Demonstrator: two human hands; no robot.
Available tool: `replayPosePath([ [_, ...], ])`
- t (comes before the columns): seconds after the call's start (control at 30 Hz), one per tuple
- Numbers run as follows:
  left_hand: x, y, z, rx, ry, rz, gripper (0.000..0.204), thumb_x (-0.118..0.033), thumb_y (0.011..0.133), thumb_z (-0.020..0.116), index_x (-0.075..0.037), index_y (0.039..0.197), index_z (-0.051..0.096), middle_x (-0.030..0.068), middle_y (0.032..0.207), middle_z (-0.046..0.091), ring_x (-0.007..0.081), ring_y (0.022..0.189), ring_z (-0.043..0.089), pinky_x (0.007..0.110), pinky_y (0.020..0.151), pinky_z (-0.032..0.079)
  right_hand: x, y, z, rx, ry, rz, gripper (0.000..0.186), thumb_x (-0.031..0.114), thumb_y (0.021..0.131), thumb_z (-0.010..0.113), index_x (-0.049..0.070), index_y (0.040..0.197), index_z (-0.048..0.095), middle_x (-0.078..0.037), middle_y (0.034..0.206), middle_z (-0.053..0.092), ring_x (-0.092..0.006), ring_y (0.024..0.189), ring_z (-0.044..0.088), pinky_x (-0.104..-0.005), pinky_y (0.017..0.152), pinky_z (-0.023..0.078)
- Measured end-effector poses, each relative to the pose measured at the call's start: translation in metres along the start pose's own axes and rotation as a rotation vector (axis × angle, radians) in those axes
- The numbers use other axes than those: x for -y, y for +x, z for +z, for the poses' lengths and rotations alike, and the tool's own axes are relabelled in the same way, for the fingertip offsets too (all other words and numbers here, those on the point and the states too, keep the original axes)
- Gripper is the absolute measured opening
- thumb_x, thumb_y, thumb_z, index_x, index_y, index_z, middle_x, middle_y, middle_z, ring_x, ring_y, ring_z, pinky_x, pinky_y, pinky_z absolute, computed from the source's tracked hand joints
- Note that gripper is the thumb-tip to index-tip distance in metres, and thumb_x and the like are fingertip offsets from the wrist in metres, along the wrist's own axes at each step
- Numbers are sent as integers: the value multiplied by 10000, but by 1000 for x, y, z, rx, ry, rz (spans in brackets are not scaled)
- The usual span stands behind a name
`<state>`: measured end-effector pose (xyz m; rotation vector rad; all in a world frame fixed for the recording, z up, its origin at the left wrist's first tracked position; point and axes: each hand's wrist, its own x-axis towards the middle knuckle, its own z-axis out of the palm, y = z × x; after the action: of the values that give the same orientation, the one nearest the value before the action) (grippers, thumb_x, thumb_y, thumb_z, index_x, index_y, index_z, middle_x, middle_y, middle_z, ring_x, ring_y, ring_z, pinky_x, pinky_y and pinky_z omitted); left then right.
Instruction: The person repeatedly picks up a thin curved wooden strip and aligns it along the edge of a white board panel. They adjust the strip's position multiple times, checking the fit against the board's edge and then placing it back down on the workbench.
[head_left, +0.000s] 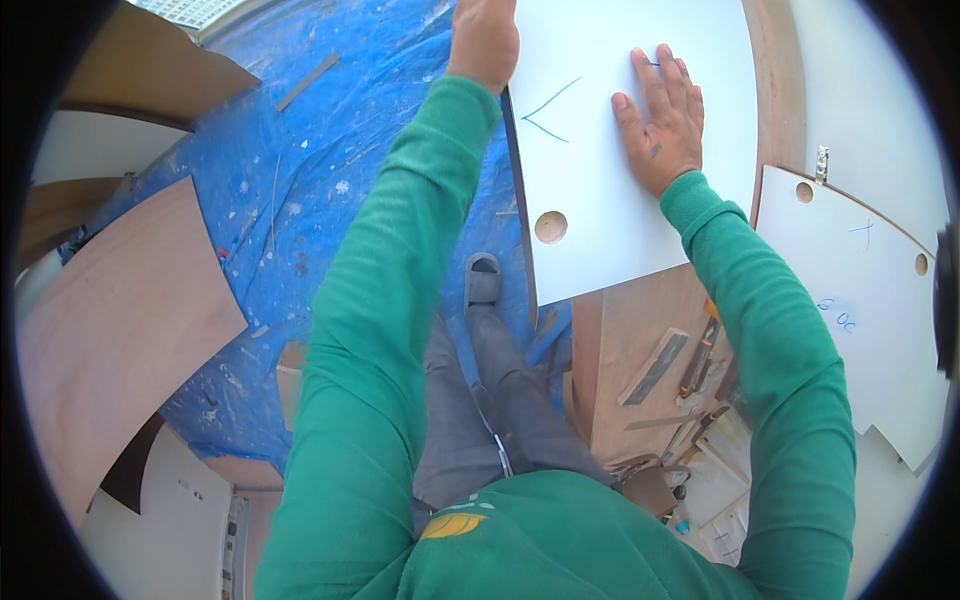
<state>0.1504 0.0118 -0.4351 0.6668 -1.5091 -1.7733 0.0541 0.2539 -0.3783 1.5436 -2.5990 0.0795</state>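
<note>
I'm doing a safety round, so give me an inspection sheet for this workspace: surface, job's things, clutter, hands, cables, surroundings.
Surface: wooden surface, showing past the board's right side.
Job's things: white board with one round hole and blue pen marks.
Clutter: grey strip and dark hand tool below the board; thin scrap on the floor sheet.
Left hand: at the board's left edge; fingers hidden, grip unclear.
Right hand: open, palm down on the board.
Cables: nothing seen.
Surroundings: speckled blue floor sheet; brown wooden sheet at left; second white panel at right.
</note>
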Motion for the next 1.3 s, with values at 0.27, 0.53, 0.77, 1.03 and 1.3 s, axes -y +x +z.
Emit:
replayPosePath([
  [0.27,-19,-100,16,-55,138,2,788,-422,1100,459,84,1619,148,291,1691,182,407,1587,152,404,1290,147,1,0,4,-7,12,3,625,571,1060,401,266,1605,399,-104,1689,306,-300,1589,208,-490,1301,89],
  [0.53,-52,-192,24,16,162,-177,828,-407,1093,468,53,1643,53,287,1722,33,409,1606,68,462,1298,97,1,1,2,3,4,6,622,561,1061,410,266,1607,394,-100,1692,301,-290,1591,202,-488,1302,87],
  [0.77,-60,-237,25,25,196,-230,852,-421,1070,523,55,1641,108,275,1716,119,413,1603,103,528,1288,85,1,0,3,3,1,6,620,553,1062,426,263,1610,391,-100,1690,305,-290,1589,205,-491,1300,90],
  [1.03,-53,-204,17,-23,305,-133,810,-429,1051,568,74,1606,258,288,1665,285,414,1584,197,528,1284,109,0,0,2,-21,37,-12,624,575,1062,409,268,1606,397,-99,1690,309,-289,1588,212,-494,1299,90],
  [1.3,-47,-156,10,-69,61,-204,725,-484,1103,439,49,1586,349,245,1662,328,346,1596,194,394,1293,169,-2,-1,8,-36,15,-18,624,581,1070,389,272,1612,382,-96,1694,303,-285,1589,211,-490,1304,89],
])
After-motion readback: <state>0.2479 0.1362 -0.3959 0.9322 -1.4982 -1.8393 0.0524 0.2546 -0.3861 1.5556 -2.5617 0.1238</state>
